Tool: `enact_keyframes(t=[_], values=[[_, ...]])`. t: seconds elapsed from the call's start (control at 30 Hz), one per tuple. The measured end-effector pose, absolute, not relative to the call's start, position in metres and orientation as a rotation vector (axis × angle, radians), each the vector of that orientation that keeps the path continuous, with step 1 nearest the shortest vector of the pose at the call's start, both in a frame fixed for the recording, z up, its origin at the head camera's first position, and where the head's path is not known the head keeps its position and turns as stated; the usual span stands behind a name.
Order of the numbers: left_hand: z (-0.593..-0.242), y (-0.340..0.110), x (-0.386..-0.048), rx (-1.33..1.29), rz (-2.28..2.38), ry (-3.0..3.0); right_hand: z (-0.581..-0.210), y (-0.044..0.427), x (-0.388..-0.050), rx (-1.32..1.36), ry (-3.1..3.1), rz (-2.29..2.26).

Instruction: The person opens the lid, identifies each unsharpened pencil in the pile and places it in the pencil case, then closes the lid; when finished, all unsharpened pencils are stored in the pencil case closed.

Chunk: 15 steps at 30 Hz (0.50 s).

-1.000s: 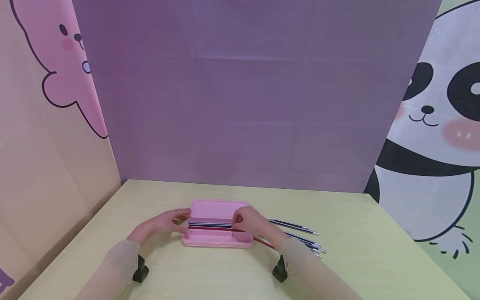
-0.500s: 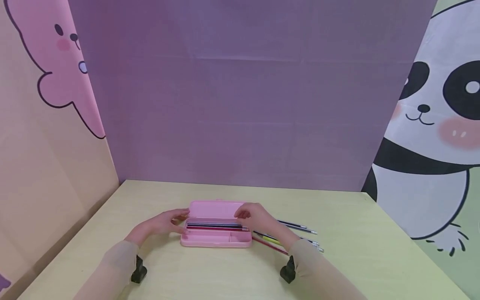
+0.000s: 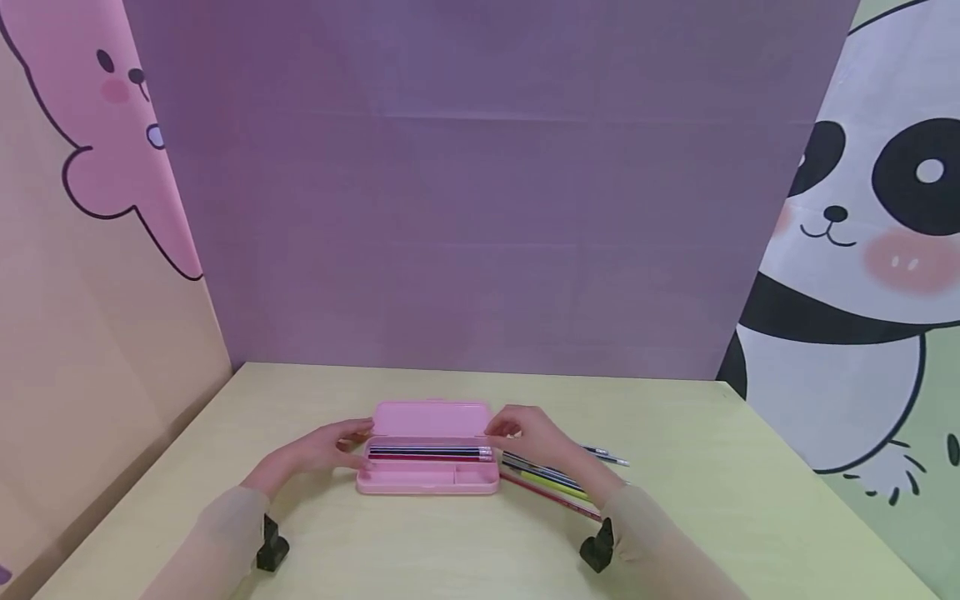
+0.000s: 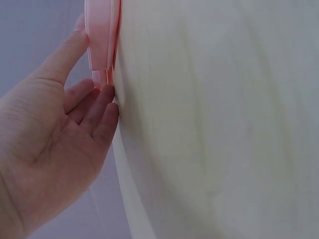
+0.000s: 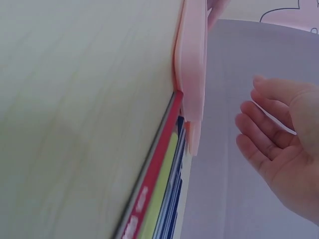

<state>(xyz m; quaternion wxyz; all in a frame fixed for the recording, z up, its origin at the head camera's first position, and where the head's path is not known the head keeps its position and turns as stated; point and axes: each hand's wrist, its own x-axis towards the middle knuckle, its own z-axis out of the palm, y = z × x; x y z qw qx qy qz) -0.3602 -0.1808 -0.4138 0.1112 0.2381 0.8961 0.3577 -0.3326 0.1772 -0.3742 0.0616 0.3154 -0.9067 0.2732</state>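
A pink pencil case (image 3: 412, 479) lies on the table with its lid (image 3: 431, 418) swung back. Dark pencils and a red pencil (image 3: 431, 457) lie side by side in its long compartment. My left hand (image 3: 322, 446) holds the case's left end, thumb on its wall and fingers by the lid side, as the left wrist view also shows. Over the right end hovers my right hand (image 3: 536, 437); in the right wrist view its loosely bent fingers (image 5: 259, 129) hold nothing. Beside the case's right end lie a red pencil (image 5: 149, 186), a yellow pencil (image 5: 162, 189) and several dark pencils.
The pale wooden table (image 3: 420, 550) reaches back to a purple backdrop (image 3: 480, 208). More dark pencils with white ends (image 3: 615, 459) lie to the right, partly hidden behind my right forearm. Black wrist mounts (image 3: 272, 546) sit under both sleeves.
My right hand has let go of a pencil, now in the case, then lifted and moved right toward the loose pencils. The left hand stays at the case. The head view has shifted slightly.
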Motion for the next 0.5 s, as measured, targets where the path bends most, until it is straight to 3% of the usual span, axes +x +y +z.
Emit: enact_keyframes(t=[0.5], values=[[-0.415, -0.181, -0.357, 0.708, 1.098, 2.604, -0.374, 0.219, -0.32, 0.901, -2.773, 0.877]])
